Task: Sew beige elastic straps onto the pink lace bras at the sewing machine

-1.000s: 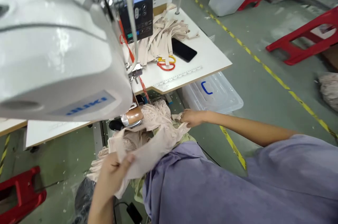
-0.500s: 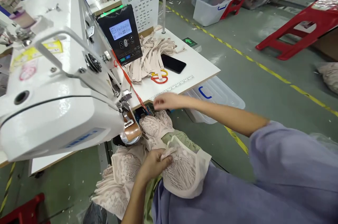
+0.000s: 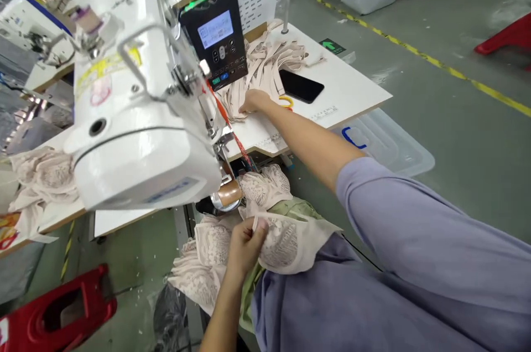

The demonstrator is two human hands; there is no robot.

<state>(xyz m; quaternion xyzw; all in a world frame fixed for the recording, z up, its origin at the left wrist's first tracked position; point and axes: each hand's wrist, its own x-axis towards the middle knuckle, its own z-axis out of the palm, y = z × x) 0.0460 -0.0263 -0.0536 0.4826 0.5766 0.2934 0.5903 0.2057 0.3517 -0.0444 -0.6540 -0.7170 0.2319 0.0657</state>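
My left hand (image 3: 248, 244) is closed in a pinch on the edge of a beige lace bra cup (image 3: 286, 244), which lies over my lap. My right hand (image 3: 255, 102) reaches onto the white table and touches the front end of a pile of beige fabric strips (image 3: 269, 64); its fingertips are partly hidden, so its grip is unclear. Another lace cup (image 3: 267, 185) rests below the sewing machine (image 3: 145, 158), beside its needle area. More lace pieces (image 3: 207, 263) hang in a stack left of my left hand.
On the table (image 3: 352, 97) lie a black phone (image 3: 302, 86) and scissors with a yellow handle (image 3: 286, 101), partly behind my right forearm. A control panel (image 3: 215, 36) stands by the machine. A lidded plastic box (image 3: 390, 141) sits below, and a red stool (image 3: 58, 313) at lower left.
My right hand has moved from near the table's front edge up to the fabric strips. The view has shifted left, and my left hand still pinches the lace cup.
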